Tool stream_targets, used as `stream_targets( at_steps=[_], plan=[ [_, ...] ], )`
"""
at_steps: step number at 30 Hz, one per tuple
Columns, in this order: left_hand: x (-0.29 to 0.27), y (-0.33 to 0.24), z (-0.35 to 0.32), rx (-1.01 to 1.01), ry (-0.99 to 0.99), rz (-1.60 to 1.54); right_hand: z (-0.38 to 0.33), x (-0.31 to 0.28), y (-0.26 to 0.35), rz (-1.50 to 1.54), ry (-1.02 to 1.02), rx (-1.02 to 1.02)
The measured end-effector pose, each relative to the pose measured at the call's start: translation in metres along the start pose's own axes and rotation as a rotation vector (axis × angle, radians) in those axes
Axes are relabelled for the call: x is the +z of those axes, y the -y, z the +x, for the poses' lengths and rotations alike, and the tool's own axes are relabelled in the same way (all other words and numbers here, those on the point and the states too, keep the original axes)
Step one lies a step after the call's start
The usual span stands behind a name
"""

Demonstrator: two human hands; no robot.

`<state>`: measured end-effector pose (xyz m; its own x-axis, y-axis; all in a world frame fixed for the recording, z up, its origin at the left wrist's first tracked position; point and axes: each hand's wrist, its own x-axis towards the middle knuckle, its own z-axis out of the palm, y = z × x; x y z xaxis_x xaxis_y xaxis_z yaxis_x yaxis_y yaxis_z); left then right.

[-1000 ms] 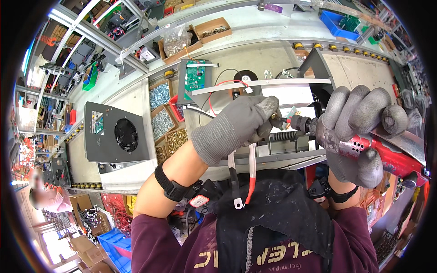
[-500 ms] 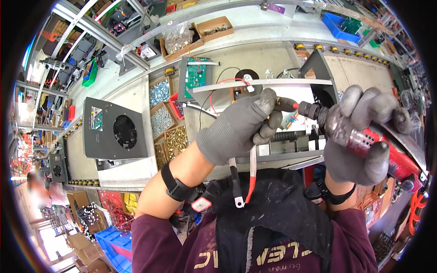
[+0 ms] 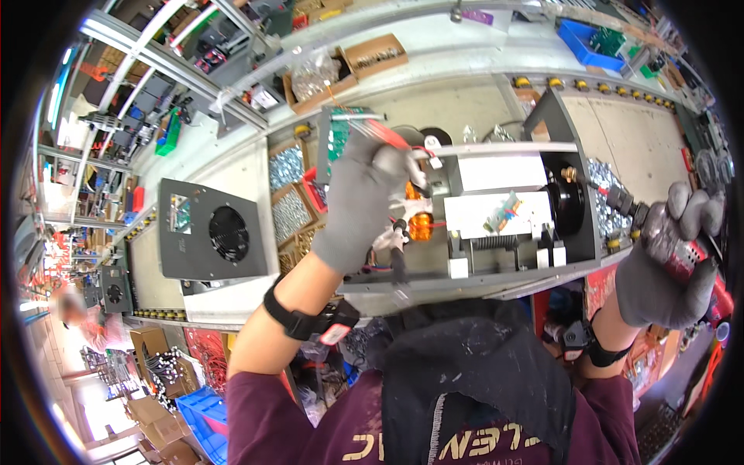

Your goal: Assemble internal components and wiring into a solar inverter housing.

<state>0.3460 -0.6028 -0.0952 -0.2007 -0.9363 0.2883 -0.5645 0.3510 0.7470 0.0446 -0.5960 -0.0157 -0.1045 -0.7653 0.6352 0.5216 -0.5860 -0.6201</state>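
Observation:
My left hand (image 3: 358,203), in a grey glove, is closed around red and white wires (image 3: 403,142) over the left end of an open grey metal chassis (image 3: 496,267). Copper coils (image 3: 419,227), a small green board (image 3: 504,211) and a black round part (image 3: 567,208) sit inside the chassis. My right hand (image 3: 666,263), also gloved, grips a powered screwdriver (image 3: 682,252) off the chassis's right end, its bit pointing left toward the chassis. A green circuit board (image 3: 338,133) shows just behind my left hand.
A grey panel with a round fan grille (image 3: 208,229) lies to the left. Trays of screws (image 3: 293,208) stand between it and the chassis. Cardboard boxes (image 3: 349,63) and a blue bin (image 3: 589,35) sit at the back. Another person (image 3: 77,322) is at far left.
My left hand moved left and up, lifting the wires and uncovering the chassis. My right hand drew the screwdriver away to the right.

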Motion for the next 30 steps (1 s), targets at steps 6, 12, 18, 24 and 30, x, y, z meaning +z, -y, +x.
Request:
stream_targets(
  at_steps=[6, 12, 18, 24, 30],
  plan=[
    [0.014, 0.014, 0.030, -0.789, -0.569, -1.254, 0.002, -0.021, -0.009, 0.048, -0.038, 0.118],
    [0.029, 0.015, 0.046, -0.511, -0.352, -0.546, 0.004, -0.040, -0.032, -0.028, 0.096, 0.071],
    [0.032, 0.028, 0.069, 0.131, 0.307, 0.059, -0.004, -0.057, -0.060, -0.157, -0.076, 0.147],
    [0.040, 0.025, 0.095, 0.151, 0.814, 0.480, -0.006, -0.054, -0.083, -0.207, -0.164, 0.261],
    [0.048, 0.020, 0.109, 0.164, 0.943, 0.383, -0.010, -0.053, -0.100, -0.071, -0.050, 0.345]
  ],
)
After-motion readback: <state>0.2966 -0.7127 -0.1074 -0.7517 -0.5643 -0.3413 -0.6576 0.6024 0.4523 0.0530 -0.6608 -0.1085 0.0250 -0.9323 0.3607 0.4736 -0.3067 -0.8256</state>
